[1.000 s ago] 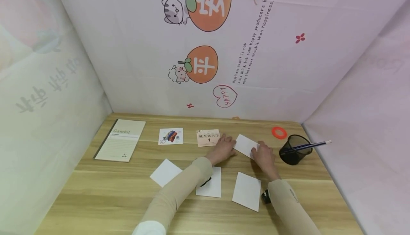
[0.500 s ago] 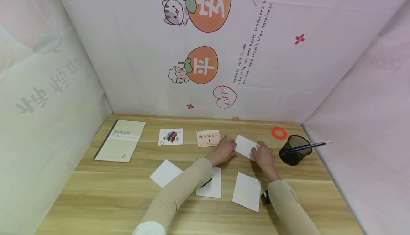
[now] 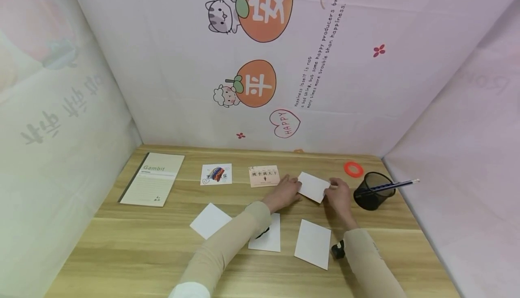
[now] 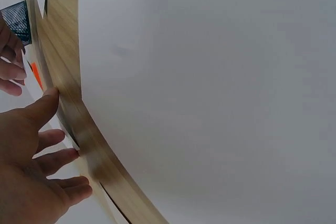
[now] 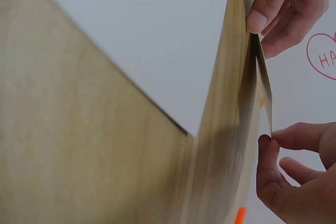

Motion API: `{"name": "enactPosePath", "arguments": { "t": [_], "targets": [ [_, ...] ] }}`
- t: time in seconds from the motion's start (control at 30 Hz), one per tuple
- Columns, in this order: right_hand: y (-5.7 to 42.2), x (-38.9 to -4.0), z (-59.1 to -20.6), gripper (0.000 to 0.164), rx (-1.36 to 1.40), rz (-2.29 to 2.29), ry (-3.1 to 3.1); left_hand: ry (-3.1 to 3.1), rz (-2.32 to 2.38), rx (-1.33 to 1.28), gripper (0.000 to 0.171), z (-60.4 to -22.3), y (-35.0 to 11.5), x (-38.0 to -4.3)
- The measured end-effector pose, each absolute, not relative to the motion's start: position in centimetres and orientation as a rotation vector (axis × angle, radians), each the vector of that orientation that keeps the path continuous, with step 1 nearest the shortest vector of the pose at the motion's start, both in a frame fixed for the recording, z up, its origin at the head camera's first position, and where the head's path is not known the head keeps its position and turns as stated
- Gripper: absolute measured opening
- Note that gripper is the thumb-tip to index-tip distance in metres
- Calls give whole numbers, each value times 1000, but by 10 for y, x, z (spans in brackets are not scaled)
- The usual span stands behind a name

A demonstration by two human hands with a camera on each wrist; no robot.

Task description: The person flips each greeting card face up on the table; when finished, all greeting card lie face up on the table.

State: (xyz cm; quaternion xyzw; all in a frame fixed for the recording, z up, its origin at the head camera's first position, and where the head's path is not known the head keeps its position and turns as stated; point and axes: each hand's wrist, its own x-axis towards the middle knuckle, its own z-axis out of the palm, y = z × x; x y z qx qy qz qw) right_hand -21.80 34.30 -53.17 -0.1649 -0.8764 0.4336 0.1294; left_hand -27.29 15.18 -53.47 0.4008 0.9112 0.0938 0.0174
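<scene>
Well, taking the held white card (image 3: 313, 187) between my hands as the hub of a clock, with the back wall (image 3: 183, 86) at twelve, I find a pale notebook (image 3: 156, 185) far out at nine, flat on the wooden table (image 3: 122, 253). Between eight and nine lies a first blank card (image 3: 209, 219), partly covered by my left sleeve (image 3: 231, 241); closer to the wall, at nine, is a colourful printed card (image 3: 216, 174). A pinkish lettered card (image 3: 264, 176) sits between nine and ten, just beside my left hand (image 3: 283, 193). Between seven and eight, a second blank card (image 3: 270, 239) reaches under that same sleeve. My left fingers are loosely spread at the held card's nine o'clock edge, unclenched; whether they press it I cannot tell. A third blank card (image 3: 313, 244) lies apart at six. At three, my right hand (image 3: 340, 197) pinches the held card's edge between thumb and forefinger. Near two is an orange ring (image 3: 354, 169), and beyond my right hand, at three, stands a black mesh cup (image 3: 369, 198) with dark pens (image 3: 400, 183) leaning out.
</scene>
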Motion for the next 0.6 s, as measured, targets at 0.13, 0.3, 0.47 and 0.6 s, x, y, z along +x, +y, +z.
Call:
{"name": "enactPosePath", "arguments": {
  "t": [0.13, 0.3, 0.47, 0.6],
  "targets": [
    [346, -217, -528, 53, -490, 1374, -2549, 2843, 282, 1276, 34, -535, 153, -272],
    [349, -212, -522, 48, -508, 1422, -2608, 2831, 297, 1235, 35, -532, 152, -270],
    [351, -207, -517, 42, -510, 1350, -2692, 2833, 296, 1239, 34, -533, 152, -270],
    [353, -205, -516, 40, -495, 1328, -2711, 2838, 309, 1256, 31, -535, 153, -272]
  ]
}}
